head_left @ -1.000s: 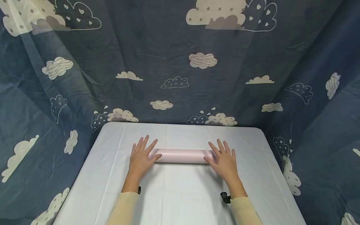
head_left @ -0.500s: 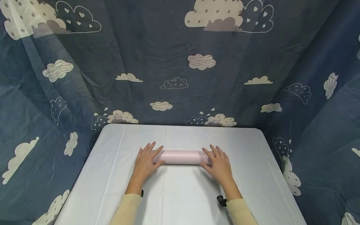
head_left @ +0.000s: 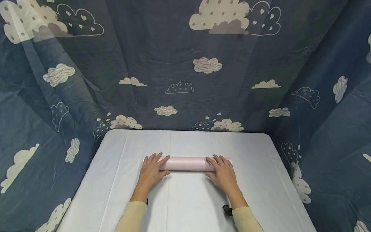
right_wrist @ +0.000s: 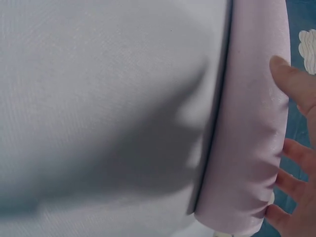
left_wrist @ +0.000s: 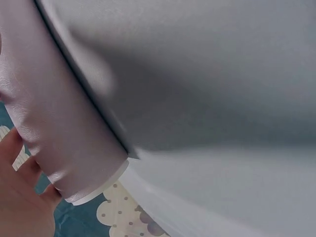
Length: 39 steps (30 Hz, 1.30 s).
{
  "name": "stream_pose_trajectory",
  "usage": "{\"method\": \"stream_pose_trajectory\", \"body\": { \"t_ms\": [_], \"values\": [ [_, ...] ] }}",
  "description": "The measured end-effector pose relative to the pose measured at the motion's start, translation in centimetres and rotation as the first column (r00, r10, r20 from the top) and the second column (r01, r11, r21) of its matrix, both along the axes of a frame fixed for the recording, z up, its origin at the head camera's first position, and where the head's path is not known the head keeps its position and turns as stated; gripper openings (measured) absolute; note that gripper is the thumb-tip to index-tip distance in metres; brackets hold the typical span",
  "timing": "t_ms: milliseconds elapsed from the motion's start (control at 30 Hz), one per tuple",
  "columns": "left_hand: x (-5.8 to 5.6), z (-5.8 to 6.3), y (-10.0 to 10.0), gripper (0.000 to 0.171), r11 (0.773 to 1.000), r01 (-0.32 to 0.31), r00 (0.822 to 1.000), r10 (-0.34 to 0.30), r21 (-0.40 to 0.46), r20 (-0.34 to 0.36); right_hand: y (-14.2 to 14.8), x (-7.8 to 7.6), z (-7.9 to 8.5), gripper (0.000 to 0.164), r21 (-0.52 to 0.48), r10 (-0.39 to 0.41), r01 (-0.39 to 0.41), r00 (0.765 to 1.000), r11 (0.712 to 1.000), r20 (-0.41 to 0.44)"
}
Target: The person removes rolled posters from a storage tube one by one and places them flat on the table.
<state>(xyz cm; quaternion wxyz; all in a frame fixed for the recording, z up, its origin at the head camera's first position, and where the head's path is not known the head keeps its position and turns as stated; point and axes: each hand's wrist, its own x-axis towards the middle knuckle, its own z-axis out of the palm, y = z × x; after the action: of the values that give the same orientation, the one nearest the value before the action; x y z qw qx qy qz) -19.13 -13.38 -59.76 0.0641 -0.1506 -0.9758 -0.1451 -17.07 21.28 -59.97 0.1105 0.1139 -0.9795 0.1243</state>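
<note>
A pale pink roll of smooth, sheet-like material (head_left: 186, 163) lies crosswise on the white table (head_left: 185, 199). At its left end, my left hand (head_left: 150, 172) rests with fingers laid over the roll and the thumb along its near side. The right hand (head_left: 224, 174) mirrors this at the other end, fingers loosely spread across the top. In the left wrist view, fingers (left_wrist: 30, 170) reach along the roll's edge (left_wrist: 64, 113). The right wrist view has the thumb (right_wrist: 291, 81) overlapping the roll (right_wrist: 247, 113); whether it touches is unclear.
A dark blue cloth with cloud prints (head_left: 162, 42) hangs behind the table and along both sides. Dark wrist devices, one at the right wrist (head_left: 227, 210), stick out inward beside the cream sleeves (head_left: 246, 219). Faint creases run along the white table covering.
Both hands have come inward and slightly nearer along the roll, with fingers less widely spread and now lower on it. The roll stays in place on the table; the view tilts slightly.
</note>
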Motion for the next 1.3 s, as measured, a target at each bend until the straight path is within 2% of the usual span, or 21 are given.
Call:
{"method": "stream_pose_trajectory", "body": {
  "t_ms": [400, 767, 1300],
  "values": [
    [-0.3, 0.2, 0.3, 0.059, 0.999, -0.005, 0.999, 0.003, -0.045, -0.045, -0.5, -0.1, -0.7, 0.066, 0.035, -0.053, 0.055, 0.998, 0.998, -0.043],
    [-0.4, 0.1, 0.4, 0.054, 0.998, -0.028, 0.997, 0.023, -0.062, -0.079, -0.9, -0.2, -1.1, 0.057, 0.017, -0.088, 0.09, 0.993, 0.996, -0.083],
    [-0.1, 0.6, 0.8, 0.052, 0.996, -0.059, 0.997, 0.054, -0.071, -0.062, -0.9, -0.6, -1.1, 0.053, 0.012, -0.09, 0.091, 0.992, 0.996, -0.084]
  ]
}}
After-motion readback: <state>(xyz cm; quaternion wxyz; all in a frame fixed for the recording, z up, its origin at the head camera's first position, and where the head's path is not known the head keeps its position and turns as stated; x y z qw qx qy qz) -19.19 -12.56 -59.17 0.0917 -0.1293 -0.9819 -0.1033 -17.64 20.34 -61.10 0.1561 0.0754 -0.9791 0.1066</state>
